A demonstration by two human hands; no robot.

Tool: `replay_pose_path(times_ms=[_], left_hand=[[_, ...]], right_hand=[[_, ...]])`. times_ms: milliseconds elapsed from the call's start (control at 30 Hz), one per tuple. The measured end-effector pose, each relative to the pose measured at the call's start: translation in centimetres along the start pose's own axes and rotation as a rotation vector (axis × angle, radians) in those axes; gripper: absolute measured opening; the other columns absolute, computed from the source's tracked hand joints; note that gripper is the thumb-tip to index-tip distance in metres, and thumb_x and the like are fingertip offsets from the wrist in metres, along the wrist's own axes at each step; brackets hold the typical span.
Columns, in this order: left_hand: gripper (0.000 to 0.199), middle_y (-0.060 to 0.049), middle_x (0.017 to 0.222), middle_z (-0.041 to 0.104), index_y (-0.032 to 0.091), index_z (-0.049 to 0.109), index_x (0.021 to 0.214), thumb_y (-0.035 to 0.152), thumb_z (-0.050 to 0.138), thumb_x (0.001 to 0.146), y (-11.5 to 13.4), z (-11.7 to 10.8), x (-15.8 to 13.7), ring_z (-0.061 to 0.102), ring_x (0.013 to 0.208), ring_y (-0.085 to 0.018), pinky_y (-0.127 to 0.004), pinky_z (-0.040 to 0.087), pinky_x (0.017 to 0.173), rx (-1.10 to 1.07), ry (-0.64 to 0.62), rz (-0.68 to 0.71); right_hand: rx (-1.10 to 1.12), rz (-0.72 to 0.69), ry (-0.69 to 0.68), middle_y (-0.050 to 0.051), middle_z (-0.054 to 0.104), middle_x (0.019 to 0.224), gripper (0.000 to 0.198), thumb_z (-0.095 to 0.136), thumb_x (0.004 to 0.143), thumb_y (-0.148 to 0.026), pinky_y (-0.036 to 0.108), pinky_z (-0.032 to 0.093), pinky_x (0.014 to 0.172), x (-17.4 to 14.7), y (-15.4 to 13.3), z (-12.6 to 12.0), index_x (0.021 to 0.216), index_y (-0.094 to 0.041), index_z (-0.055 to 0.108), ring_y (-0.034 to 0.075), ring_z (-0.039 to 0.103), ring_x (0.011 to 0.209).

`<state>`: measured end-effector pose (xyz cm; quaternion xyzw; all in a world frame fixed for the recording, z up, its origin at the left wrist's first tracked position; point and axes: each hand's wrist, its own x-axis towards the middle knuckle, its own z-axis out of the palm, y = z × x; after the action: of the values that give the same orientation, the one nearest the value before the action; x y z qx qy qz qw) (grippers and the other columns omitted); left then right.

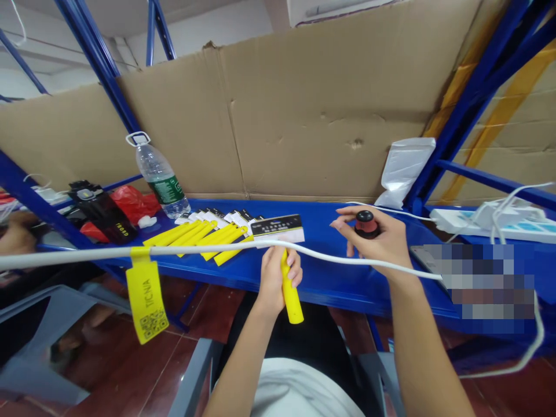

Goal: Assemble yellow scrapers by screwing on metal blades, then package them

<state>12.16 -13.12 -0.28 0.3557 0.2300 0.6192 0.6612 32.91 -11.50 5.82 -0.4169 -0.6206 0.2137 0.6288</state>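
My left hand is closed around the handle of a yellow-handled scraper. Its wide, flat head carries a black-and-white label and points away from me, over the table edge. My right hand holds a short black-and-red tool with a rounded black end between thumb and fingers; its lower part is hidden. Left of my left hand, several more yellow-handled scrapers lie overlapping on the blue table, labelled heads toward the back.
A white cable with a yellow tag crosses in front of my hands. A water bottle, black flask and red bag stand at left. Cardboard backs the table. At right are a power strip and a phone.
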Motion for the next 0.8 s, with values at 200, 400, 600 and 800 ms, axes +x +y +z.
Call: replay_pose_path(times_ms=[200, 400, 600, 800], left_hand=[[0.058, 0.007, 0.061, 0.040, 0.019, 0.050, 0.072, 0.058, 0.076, 0.106, 0.9, -0.7, 0.2, 0.027, 0.044, -0.002, -0.014, 0.033, 0.040, -0.136, -0.072, -0.075], [0.063, 0.006, 0.054, 0.036, 0.020, 0.049, 0.067, 0.063, 0.071, 0.107, 1.0, -0.5, 0.1, 0.027, 0.041, -0.003, -0.014, 0.031, 0.039, -0.076, -0.101, -0.122], [0.066, 0.006, 0.051, 0.036, 0.020, 0.051, 0.066, 0.070, 0.070, 0.103, 1.1, -0.5, 0.1, 0.028, 0.038, -0.004, -0.016, 0.030, 0.036, 0.018, -0.192, -0.243], [0.054, 0.009, 0.054, 0.027, 0.023, 0.046, 0.075, 0.062, 0.071, 0.103, 0.9, -0.3, -1.0, 0.013, 0.037, -0.006, -0.019, 0.012, 0.029, -0.167, -0.434, -0.590]], right_hand=[[-0.064, -0.013, -0.062, 0.006, 0.086, 0.097, 0.034, 0.093, 0.091, -0.051, 0.030, 0.047, 0.038, 0.0, 0.8, -0.1, 0.110, -0.024, 0.086, 0.013, 0.059, 0.043], [-0.132, -0.103, -0.111, 0.007, 0.089, 0.107, 0.025, 0.090, 0.095, -0.047, 0.047, 0.071, 0.089, 0.1, 1.1, -0.1, 0.112, -0.029, 0.085, 0.032, 0.085, 0.097], [-0.170, -0.164, -0.341, 0.007, 0.087, 0.133, 0.038, 0.083, 0.098, -0.037, 0.053, 0.063, 0.115, 0.4, 1.5, -0.3, 0.135, -0.029, 0.082, 0.035, 0.083, 0.124], [-0.089, -0.147, -0.525, 0.005, 0.077, 0.155, 0.055, 0.088, 0.095, -0.042, 0.050, 0.057, 0.126, 0.1, 0.1, -0.6, 0.149, -0.034, 0.078, 0.035, 0.073, 0.145]])
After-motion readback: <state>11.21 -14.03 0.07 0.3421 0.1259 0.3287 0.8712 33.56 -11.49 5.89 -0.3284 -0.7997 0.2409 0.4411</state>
